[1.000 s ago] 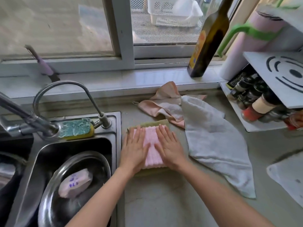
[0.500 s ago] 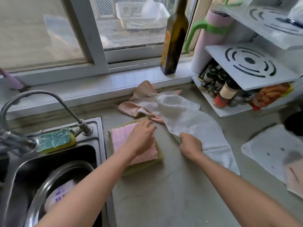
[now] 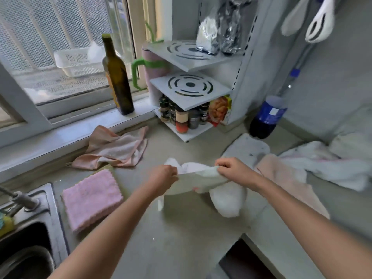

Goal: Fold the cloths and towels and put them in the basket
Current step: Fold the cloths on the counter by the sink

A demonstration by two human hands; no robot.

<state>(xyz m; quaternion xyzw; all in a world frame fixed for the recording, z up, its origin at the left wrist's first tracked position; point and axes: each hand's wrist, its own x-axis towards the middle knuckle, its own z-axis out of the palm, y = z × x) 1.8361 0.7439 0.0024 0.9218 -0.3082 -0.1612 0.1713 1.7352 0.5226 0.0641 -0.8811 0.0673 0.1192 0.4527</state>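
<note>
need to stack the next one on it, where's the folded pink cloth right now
In the head view the folded pink cloth lies flat on the counter at lower left, beside the sink, just in front of the crumpled peach cloth.

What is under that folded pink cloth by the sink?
A yellowish-green cloth lies under the folded pink cloth; only a strip of it shows along the far edge. The rest is covered, so how it is folded cannot be seen. Both rest on the counter.
</note>
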